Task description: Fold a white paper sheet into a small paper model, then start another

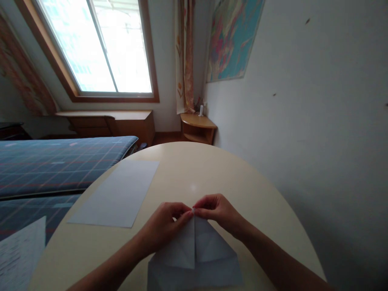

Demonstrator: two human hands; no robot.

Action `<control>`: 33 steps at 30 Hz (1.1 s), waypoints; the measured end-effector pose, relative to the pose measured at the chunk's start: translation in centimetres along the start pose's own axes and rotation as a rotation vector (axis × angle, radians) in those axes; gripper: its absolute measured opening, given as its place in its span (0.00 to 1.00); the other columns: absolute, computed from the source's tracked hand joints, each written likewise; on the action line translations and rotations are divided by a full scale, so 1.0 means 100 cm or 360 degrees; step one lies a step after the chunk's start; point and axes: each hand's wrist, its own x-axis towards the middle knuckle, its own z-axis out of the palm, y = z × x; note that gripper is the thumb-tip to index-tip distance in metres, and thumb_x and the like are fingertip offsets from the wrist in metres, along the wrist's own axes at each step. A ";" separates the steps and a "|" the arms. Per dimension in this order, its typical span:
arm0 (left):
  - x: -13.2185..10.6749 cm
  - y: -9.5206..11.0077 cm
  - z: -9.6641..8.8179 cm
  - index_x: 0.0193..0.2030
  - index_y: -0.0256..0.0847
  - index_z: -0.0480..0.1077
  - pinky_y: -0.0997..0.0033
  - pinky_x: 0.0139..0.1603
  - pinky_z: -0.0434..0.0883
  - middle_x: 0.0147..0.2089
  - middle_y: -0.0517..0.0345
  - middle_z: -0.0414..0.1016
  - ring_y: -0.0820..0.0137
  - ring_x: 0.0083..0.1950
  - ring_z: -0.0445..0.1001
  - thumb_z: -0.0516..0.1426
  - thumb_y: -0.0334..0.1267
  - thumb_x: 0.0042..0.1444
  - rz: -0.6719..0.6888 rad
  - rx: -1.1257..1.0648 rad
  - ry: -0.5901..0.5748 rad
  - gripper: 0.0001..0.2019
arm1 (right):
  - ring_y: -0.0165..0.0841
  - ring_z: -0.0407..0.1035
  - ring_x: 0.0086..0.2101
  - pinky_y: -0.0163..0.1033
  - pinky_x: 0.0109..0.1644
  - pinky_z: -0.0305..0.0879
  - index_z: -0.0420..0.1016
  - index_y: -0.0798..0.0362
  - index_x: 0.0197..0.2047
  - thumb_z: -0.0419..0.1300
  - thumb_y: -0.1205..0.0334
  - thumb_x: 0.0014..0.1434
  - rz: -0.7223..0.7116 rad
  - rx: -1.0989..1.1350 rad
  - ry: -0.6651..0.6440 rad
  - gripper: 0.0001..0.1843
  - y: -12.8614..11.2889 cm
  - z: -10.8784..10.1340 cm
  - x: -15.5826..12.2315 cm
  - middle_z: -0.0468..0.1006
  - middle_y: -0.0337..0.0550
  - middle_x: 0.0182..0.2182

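Note:
A partly folded sheet of white paper (216,244) lies on the round cream table (218,169) close to me. Its two upper corners are folded inward to a centre line, giving a pointed top. At that tip my left hand (168,222) pinches the paper between thumb and fingers. My right hand (216,210) pinches the same tip from the other side, and the fingertips of both hands nearly meet. The left hand and forearm cover part of the paper's left slope. The sheet's lower edge runs out of view.
A flat blank sheet (121,194) lies on the table's left side. A printed paper (26,250) is at the lower left, beside a blue plaid mattress (66,165). The white wall (318,141) stands close on the right. A corner shelf (198,121) is behind the table.

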 end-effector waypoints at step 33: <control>-0.007 -0.017 0.005 0.62 0.49 0.59 0.63 0.57 0.68 0.59 0.56 0.73 0.62 0.58 0.73 0.57 0.34 0.58 0.0312 0.0627 -0.0139 0.25 | 0.27 0.66 0.25 0.33 0.29 0.60 0.84 0.54 0.35 0.73 0.53 0.47 -0.0101 -0.0142 0.0010 0.14 0.006 -0.007 0.004 0.78 0.40 0.24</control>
